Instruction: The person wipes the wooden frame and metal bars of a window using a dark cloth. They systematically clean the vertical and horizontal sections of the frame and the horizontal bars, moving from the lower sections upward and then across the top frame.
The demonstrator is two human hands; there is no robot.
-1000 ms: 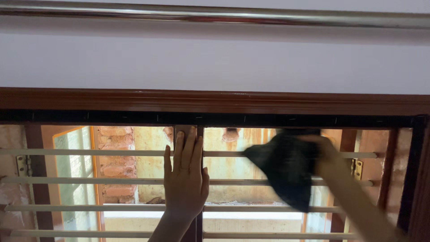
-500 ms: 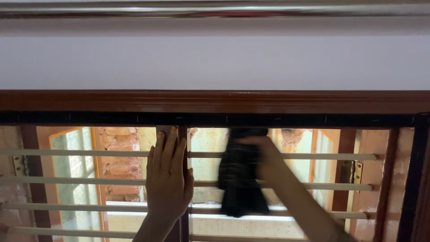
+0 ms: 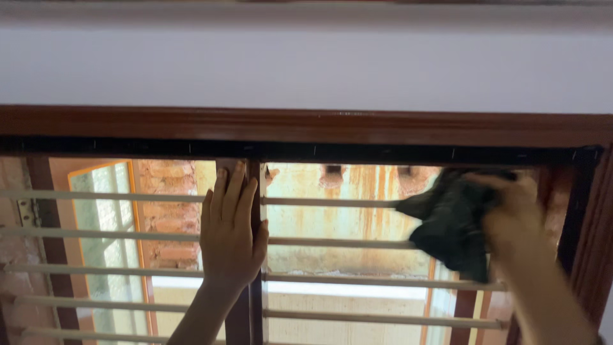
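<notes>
My left hand (image 3: 231,233) lies flat with fingers together against the dark brown centre post (image 3: 253,300) of a window. My right hand (image 3: 514,220) is blurred and presses a dark cloth (image 3: 450,223) against the glass pane (image 3: 338,220) near the upper right corner of the window. The cloth hangs down below my fingers. White horizontal bars (image 3: 332,243) run across the window behind the glass.
A brown wooden window frame (image 3: 306,126) spans the top, with a white wall (image 3: 306,70) above it. The frame's right side (image 3: 594,243) stands close to my right hand. Outside are a red brick wall (image 3: 167,211) and a stained yellowish wall.
My right hand swept the cloth left toward the centre post, then back right to the upper right corner. My left hand stayed on the post. The view moved slightly.
</notes>
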